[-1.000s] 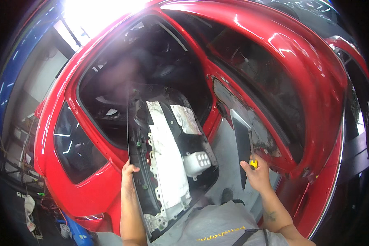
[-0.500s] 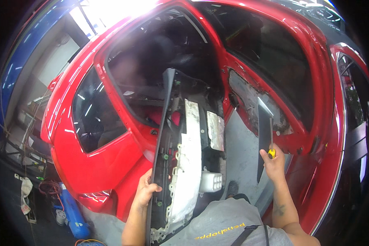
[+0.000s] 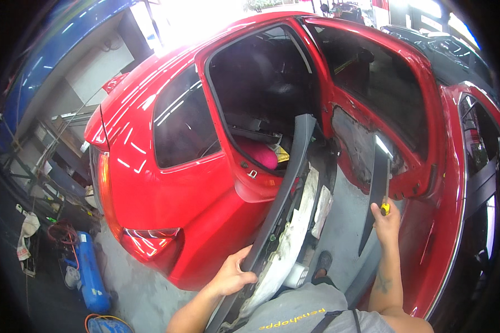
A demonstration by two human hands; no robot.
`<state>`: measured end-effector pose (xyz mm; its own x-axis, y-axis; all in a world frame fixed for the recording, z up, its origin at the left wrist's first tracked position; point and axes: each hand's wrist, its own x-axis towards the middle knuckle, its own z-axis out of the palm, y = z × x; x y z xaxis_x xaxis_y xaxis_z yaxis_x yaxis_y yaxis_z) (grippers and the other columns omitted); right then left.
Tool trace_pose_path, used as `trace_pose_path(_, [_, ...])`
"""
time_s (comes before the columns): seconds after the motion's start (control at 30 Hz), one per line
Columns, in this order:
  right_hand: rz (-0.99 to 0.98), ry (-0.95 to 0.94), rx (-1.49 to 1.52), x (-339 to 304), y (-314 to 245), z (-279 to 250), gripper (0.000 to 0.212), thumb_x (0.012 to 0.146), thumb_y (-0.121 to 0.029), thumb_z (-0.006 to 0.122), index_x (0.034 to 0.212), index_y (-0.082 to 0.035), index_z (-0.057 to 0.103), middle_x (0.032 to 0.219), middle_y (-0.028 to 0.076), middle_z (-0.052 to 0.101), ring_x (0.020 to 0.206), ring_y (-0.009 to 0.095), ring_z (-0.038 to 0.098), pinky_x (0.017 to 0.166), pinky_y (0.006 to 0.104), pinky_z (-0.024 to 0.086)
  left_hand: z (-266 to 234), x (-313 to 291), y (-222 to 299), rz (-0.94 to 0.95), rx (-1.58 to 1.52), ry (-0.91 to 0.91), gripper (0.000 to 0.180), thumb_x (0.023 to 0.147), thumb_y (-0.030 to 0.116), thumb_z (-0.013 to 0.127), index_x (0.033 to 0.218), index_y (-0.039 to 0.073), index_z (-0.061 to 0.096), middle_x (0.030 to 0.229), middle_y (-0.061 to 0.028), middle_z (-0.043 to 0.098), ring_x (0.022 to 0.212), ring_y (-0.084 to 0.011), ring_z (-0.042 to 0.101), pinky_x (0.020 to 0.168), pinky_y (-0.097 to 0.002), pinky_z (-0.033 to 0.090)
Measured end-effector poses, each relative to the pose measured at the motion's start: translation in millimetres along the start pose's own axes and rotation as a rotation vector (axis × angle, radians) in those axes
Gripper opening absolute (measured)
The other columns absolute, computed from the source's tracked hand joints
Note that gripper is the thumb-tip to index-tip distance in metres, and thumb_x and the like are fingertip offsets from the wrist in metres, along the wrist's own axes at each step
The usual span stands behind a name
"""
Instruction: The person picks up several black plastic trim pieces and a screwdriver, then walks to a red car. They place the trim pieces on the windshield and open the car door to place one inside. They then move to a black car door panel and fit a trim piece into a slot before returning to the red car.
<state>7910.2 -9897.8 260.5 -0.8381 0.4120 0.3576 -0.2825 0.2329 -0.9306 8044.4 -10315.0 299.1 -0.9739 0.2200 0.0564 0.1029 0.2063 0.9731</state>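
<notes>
My left hand (image 3: pixel 233 275) is wrapped round the edge of a long dark car door panel (image 3: pixel 298 150), which stands tilted against my body. White sheeting (image 3: pixel 288 240) and a white box-shaped part (image 3: pixel 296 276) show on the panel's inner side. On the right, my right hand (image 3: pixel 387 225) grips a yellow-handled screwdriver (image 3: pixel 385 208), its shaft pointing up. A flat, dark, tapering trim strip (image 3: pixel 376 180) is held in that same hand, beside the shaft. Ahead, the open rear door (image 3: pixel 366 147) of a red car (image 3: pixel 191 200) shows its stripped inner face.
Through the door opening lies a pink item (image 3: pixel 255 152) beside a yellow packet (image 3: pixel 280 153). A blue tank (image 3: pixel 93 272) stands at lower left near a coiled hose (image 3: pixel 64 233). Another red car (image 3: pixel 453 222) is close on my right. My shoe (image 3: pixel 323 262) rests on the grey floor (image 3: pixel 344 213).
The door panel and my left hand have shifted right relative to the red car, and the panel is more edge-on. My right hand still holds the screwdriver and strip. The view has turned.
</notes>
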Motion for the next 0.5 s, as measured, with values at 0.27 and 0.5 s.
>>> trace_pose_path(0.27, [-0.257,0.268,0.419,4.6,-34.6,-77.2,0.019,0.104,-0.022,0.069,0.114,-0.008,0.062,0.079,-0.005,0.055,0.059,0.004,0.051,0.053,0.0209,0.041,-47.0,-15.4,-21.2,-0.059,0.163,-0.073,0.086,0.068,-0.009,0.066,0.152,-0.003,0.048,0.13,-0.0037,0.062,0.12,-0.0123,0.056,0.108,-0.029,0.042])
trace_pose_path(0.5, [-0.197,0.17,0.676,83.9,-20.8,-154.7,0.026,0.107,-0.024,0.064,0.127,-0.008,0.06,0.072,-0.003,0.058,0.056,0.006,0.054,0.054,0.0231,0.046,-73.9,-7.9,-81.3,-0.204,0.347,-0.137,0.083,0.073,0.01,0.074,0.148,-0.012,0.048,0.133,-0.0202,0.067,0.122,-0.0208,0.063,0.106,-0.0318,0.047])
